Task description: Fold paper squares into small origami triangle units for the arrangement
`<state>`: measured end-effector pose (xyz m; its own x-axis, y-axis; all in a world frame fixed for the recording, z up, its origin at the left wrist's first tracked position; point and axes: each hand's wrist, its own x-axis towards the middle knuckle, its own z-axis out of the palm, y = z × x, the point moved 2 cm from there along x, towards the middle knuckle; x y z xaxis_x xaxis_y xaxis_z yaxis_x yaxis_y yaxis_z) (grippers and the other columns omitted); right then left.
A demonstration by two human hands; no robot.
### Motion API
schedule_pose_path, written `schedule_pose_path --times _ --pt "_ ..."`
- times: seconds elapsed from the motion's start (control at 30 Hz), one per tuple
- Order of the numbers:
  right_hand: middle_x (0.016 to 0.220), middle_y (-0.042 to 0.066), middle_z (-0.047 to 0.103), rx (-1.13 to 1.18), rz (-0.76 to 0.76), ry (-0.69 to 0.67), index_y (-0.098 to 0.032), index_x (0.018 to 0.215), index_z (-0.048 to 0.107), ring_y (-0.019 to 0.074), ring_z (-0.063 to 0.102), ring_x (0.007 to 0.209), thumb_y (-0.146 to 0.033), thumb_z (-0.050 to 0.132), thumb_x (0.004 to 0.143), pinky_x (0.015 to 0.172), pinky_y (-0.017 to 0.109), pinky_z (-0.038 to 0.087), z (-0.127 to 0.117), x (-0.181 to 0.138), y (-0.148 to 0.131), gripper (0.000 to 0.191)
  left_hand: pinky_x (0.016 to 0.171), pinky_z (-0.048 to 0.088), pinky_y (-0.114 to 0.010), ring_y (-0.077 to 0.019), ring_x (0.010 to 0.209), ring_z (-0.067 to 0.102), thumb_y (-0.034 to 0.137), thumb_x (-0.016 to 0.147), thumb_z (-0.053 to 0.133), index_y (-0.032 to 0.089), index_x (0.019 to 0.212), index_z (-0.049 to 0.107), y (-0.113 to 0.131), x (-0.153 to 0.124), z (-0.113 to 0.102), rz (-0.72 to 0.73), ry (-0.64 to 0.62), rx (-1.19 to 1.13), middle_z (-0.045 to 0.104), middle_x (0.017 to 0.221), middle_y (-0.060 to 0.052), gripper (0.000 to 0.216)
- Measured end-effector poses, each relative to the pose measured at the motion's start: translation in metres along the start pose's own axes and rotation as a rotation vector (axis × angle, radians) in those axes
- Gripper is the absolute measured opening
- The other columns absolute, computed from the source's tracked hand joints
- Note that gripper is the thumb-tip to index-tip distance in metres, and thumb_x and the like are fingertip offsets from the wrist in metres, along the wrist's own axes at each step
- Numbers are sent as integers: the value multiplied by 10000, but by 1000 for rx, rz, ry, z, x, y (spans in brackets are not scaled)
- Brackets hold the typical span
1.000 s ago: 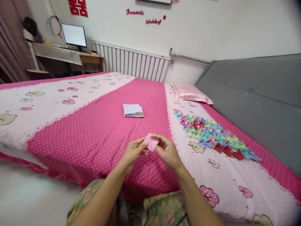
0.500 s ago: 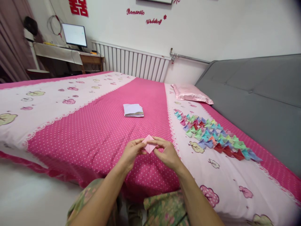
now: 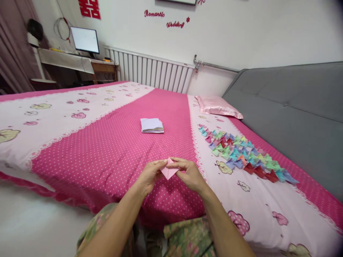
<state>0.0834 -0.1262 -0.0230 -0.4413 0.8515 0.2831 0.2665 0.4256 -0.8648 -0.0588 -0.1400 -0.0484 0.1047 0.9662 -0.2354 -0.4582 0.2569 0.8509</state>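
Pink origami paper [image 3: 168, 173], folded to a diamond with one corner pointing down toward the person, held in the air above the near edge of the bed, between both hands. Left hand [image 3: 149, 175]: thumb and fingers pinched on its left edge. Right hand [image 3: 191, 175]: narrow grip on the right side, a finger laid across the upper face. Polka-dot bedspread [image 3: 107, 153] beneath. Beyond the hands, a stack of square paper [image 3: 152, 125], white sheet uppermost. To the right, multicoloured folded paper boats [image 3: 235, 153] in close rows; farther back, pink pillow [image 3: 218, 107] near grey headboard [image 3: 289, 96].
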Motion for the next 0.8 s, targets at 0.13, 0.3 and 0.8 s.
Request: schedule_pose_path --times 0.13,0.3,0.8 --pt "1154 46 555 5 -21 -33 -251 915 665 182 507 1070 -20 450 651 890 339 415 0 -1 -2 411 541 404 -205 -103 565 549 311 638 660 83 773 651 1 -2 2 -14 -19 30 642 687 -72 265" --pt "1184 60 525 38 -19 -64 -236 903 669 194 504 1070 -36 475 665 826 320 458 2 -2 -4 366 491 367 -195 -83 492 516 272 582 699 92 646 632 -1 1 -2 41 90 20 604 578 -30 203" --pt "1205 69 501 72 2 -139 -237 993 628 189 593 885 -184 685 601 777 323 480 3 -4 -4 399 500 374 -199 -95 521 522 266 580 683 81 678 656 -4 4 -6 111 194 -5 609 605 -45 211"
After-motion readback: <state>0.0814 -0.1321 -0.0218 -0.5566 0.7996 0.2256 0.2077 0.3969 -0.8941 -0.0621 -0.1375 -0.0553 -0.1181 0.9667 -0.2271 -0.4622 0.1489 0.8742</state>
